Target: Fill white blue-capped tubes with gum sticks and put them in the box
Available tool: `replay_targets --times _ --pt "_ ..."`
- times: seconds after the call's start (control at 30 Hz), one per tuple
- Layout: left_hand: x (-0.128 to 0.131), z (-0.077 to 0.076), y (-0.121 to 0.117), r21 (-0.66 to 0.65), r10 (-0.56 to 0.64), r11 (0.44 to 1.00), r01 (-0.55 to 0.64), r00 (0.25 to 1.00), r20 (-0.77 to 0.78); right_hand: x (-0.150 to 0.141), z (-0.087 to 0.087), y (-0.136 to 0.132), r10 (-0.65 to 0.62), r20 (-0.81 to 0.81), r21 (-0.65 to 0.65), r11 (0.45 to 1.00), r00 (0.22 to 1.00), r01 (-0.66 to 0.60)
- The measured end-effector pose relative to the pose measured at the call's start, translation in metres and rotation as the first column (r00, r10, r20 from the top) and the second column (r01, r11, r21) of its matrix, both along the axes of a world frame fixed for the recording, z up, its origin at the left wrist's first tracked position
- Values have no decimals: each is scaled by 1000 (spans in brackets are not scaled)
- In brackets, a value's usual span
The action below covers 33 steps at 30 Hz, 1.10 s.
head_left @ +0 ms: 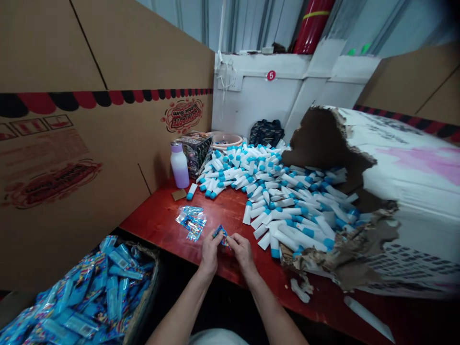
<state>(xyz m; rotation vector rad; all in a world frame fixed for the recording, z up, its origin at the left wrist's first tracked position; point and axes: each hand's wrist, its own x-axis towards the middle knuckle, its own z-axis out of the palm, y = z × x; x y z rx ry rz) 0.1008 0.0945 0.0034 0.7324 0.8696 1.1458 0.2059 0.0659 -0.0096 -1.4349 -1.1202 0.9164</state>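
My left hand (210,251) and my right hand (241,251) meet above the red wooden table (161,220). Between their fingertips they pinch a small blue foil wrapper (221,235), partly hidden by my fingers. A little to the left lie several loose foil wrappers (191,222). To the right spreads a large heap of white tubes with blue caps (287,206), its nearest tubes close to my right hand but not touching it.
A torn cardboard carton (373,191) leans over the heap's right side. At lower left, a box (104,292) holds many blue packets. A lilac-and-white bottle (178,165), a printed box (196,152), a pink basin (224,140) and a black bag (266,132) stand behind. Cardboard panels (72,143) wall the left.
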Motion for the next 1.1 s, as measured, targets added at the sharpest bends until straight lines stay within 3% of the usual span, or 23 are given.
replay_targets --times 0.1,0.17,0.2,0.27,0.3,0.37,0.43,0.57,0.67,0.73,0.77,0.83,0.93,1.0,1.1 --pt "1 1 3 -28 42 999 -41 999 21 0 5 8 50 105 -22 999 993 -48" --pt "1 2 8 -77 100 993 -94 992 80 7 12 17 1 359 -4 1000 933 1" --pt "0 2 12 -116 136 986 -123 984 114 13 16 22 -69 519 22 997 852 67" --pt "-3 1 18 -214 194 964 -157 967 163 28 21 34 -210 779 95 971 591 221" --pt "-4 1 21 -259 208 953 -158 962 179 35 21 41 -239 854 114 953 462 281" --pt "-8 1 25 -324 222 934 -148 953 206 46 19 54 -217 931 111 934 293 340" --pt "-11 1 28 -357 251 921 -156 939 236 49 14 63 -165 961 92 947 220 307" --pt "-20 4 34 -379 328 902 -210 901 283 37 6 69 -81 981 64 993 177 97" --pt "-27 6 37 -369 352 899 -236 891 288 22 4 67 -28 980 29 1000 198 -4" --pt "-32 7 39 -362 359 899 -248 890 280 16 1 65 -9 964 16 1000 265 -24" --pt "-34 7 40 -359 361 899 -253 891 275 13 0 63 -1 944 15 999 330 -38" --pt "-38 6 40 -352 362 899 -261 894 262 10 -2 59 5 842 42 996 540 -75" --pt "-43 6 40 -335 367 901 -276 896 249 6 2 43 -29 488 132 990 872 -41" --pt "-44 6 39 -325 364 905 -275 896 256 1 9 27 -46 283 152 988 958 2" --pt "-42 10 37 -335 363 905 -262 886 287 -5 20 5 42 248 181 979 968 -89"
